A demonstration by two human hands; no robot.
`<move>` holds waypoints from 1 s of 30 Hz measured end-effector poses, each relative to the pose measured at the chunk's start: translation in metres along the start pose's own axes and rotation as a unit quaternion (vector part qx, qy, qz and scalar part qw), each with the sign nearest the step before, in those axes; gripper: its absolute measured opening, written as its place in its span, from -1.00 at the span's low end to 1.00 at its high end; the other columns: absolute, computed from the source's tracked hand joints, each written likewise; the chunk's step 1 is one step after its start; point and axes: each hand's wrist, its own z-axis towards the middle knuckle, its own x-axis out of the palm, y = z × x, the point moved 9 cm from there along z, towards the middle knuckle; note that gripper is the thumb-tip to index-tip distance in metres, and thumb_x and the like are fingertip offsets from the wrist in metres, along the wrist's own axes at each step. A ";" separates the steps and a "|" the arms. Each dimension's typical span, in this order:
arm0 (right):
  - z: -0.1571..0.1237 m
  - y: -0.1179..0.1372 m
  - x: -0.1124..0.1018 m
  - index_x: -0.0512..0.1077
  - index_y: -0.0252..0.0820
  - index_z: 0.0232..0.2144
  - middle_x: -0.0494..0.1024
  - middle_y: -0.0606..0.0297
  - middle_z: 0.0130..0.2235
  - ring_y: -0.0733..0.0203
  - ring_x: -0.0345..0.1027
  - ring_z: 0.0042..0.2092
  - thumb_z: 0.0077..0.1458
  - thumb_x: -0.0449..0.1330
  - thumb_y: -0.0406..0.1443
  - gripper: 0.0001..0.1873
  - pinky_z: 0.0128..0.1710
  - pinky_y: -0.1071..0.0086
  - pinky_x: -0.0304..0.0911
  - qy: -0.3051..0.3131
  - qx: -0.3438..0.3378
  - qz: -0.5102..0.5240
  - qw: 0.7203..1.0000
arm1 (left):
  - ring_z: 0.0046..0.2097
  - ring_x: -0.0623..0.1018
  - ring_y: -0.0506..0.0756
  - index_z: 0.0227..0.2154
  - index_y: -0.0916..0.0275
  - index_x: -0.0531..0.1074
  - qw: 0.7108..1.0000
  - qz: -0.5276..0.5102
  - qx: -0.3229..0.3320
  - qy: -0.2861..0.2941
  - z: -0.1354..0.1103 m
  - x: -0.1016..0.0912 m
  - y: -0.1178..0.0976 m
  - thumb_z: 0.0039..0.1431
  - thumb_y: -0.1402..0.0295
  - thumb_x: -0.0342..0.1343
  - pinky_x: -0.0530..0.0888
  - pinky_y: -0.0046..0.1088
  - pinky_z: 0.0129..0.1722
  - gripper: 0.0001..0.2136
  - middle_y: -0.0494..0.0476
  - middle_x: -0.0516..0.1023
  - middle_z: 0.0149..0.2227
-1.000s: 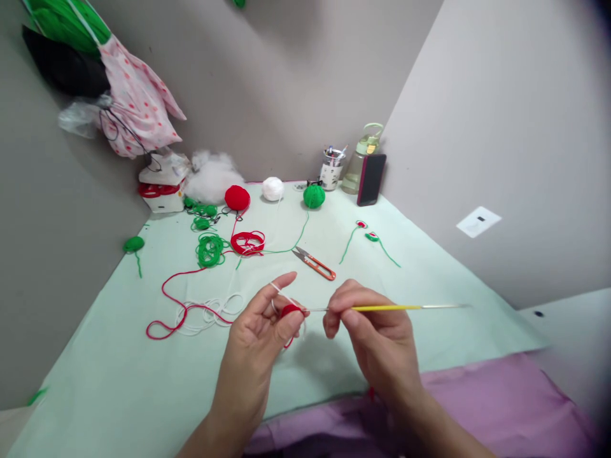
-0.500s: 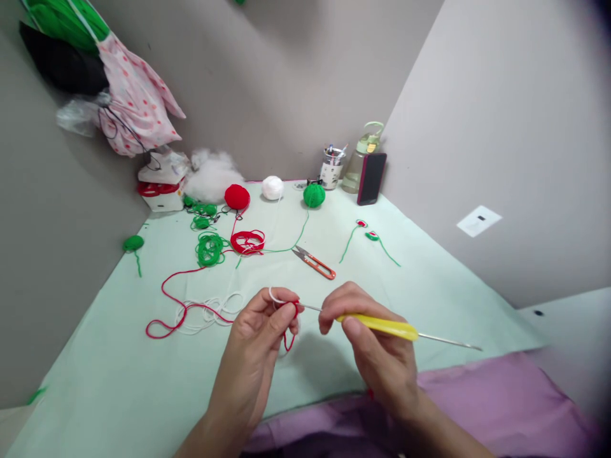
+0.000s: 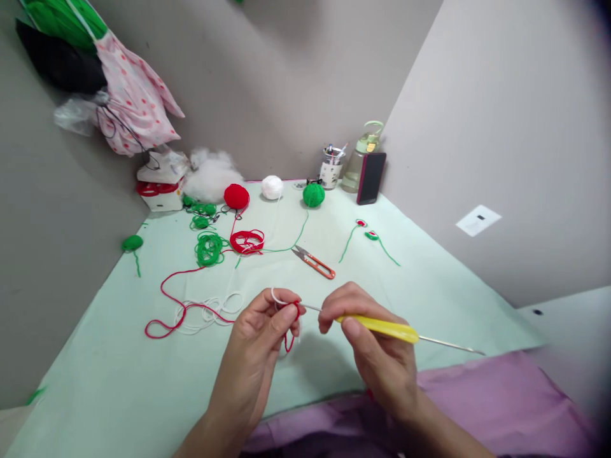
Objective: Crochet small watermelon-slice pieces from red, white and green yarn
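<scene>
My left hand (image 3: 260,346) pinches a small piece of red crochet work (image 3: 296,310) between thumb and fingers. White yarn (image 3: 275,297) loops over its index finger, and a red strand hangs below the fingers. In my right hand (image 3: 375,343) is a double-ended crochet hook (image 3: 386,328) with a yellow handle. One metal tip of the hook reaches into the red piece, where my left fingers hide its end; the other points out to the right. Red yarn (image 3: 210,306) trails from my left hand across loose white yarn (image 3: 207,316) on the table.
Orange thread snips (image 3: 315,263) lie beyond my hands. Red (image 3: 236,196), white (image 3: 272,187) and green (image 3: 314,194) yarn balls sit behind, near white stuffing (image 3: 214,176). Two small crocheted pieces (image 3: 371,235) lie right. A phone (image 3: 371,179) leans against a bottle (image 3: 353,169) beside a pen cup (image 3: 331,170).
Almost nothing differs. The red piece and the tip of my left hand have shifted very slightly right, and the hook's free end has dipped a little.
</scene>
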 end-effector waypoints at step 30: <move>0.011 0.000 0.007 0.67 0.08 0.00 0.73 0.30 -0.05 0.19 0.56 0.02 0.48 0.18 -0.32 -0.73 0.09 0.29 0.44 0.019 -0.035 0.006 0.999 | -0.47 0.28 -0.10 -0.02 -0.01 0.74 0.996 0.080 0.023 0.029 0.004 0.001 -0.008 0.11 0.26 0.51 0.31 -0.63 -0.44 -0.66 -0.08 0.43 -0.44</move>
